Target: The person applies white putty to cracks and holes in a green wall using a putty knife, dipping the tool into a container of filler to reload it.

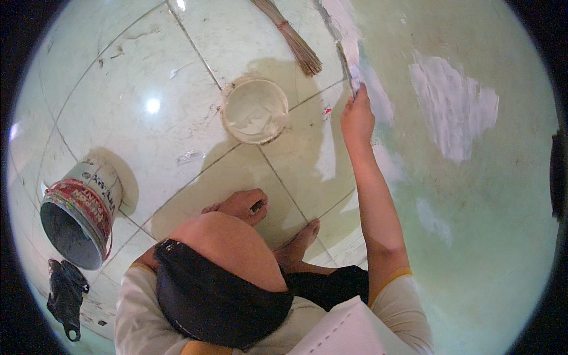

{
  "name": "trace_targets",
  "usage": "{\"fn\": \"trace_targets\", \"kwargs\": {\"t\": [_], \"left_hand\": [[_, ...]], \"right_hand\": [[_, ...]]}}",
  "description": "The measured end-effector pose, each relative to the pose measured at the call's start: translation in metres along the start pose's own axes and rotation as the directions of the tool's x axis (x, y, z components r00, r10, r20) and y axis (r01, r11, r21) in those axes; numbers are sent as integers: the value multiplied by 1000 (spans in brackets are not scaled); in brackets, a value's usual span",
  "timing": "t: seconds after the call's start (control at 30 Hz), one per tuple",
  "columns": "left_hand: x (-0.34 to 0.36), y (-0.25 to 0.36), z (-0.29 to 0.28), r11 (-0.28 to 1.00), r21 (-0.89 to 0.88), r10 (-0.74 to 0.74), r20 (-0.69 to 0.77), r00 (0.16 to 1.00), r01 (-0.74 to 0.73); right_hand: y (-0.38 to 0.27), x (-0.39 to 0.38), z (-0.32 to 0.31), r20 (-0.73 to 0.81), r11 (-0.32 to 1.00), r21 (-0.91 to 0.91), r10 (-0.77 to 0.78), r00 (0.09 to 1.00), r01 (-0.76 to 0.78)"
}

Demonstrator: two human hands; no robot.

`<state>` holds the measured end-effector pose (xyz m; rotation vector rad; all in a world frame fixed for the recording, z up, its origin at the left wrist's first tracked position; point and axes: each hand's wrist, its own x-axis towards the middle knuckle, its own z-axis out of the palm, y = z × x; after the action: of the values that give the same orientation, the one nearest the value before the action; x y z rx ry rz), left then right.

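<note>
My right hand [358,118] is closed on a putty tool [355,83] at the seam where the tiled floor [148,71] meets the pale green wall [503,207]. White filler [346,29] runs along that seam, and a broad white patch [449,112] marks the wall to the right. My left hand [242,207] rests low beside my bent knee, fingers curled; whatever they might hold is too small to make out. Between my hands and farther forward sits a round cream tub [254,109] with pale paste smeared inside.
A bundle of thin sticks [296,47] lies beyond the tub, near the seam. On my left a paint bucket [94,195] lies on its side, with a black plastic bag [66,296] behind it. My bare foot [302,239] is on the tiles.
</note>
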<state>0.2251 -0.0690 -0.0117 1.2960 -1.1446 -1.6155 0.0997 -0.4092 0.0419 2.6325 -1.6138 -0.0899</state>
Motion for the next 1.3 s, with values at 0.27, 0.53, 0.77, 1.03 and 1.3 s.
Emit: {"fn": "trace_targets", "kwargs": {"t": [0.27, 0.53, 0.77, 1.03, 1.3], "left_hand": [[-2, -5, 3, 999, -6, 31, -37, 999, -31], [-2, -1, 1, 1000, -2, -12, -13, 1000, 12], [1, -5, 0, 1000, 0, 12, 5, 1000, -12], [-1, -4, 0, 1000, -16, 14, -17, 1000, -14], [-1, -2, -1, 999, -22, 42, -10, 999, -42]], "right_hand": [[-33, 44, -11, 35, 997, 7, 79, 996, -79], [0, -28, -12, 88, 988, 74, 128, 988, -134], [-50, 53, 0, 52, 1000, 29, 7, 999, -8], [11, 14, -1, 28, 994, -102, 36, 999, -33], [-12, 28, -12, 47, 994, -76, -71, 996, 75]]}}
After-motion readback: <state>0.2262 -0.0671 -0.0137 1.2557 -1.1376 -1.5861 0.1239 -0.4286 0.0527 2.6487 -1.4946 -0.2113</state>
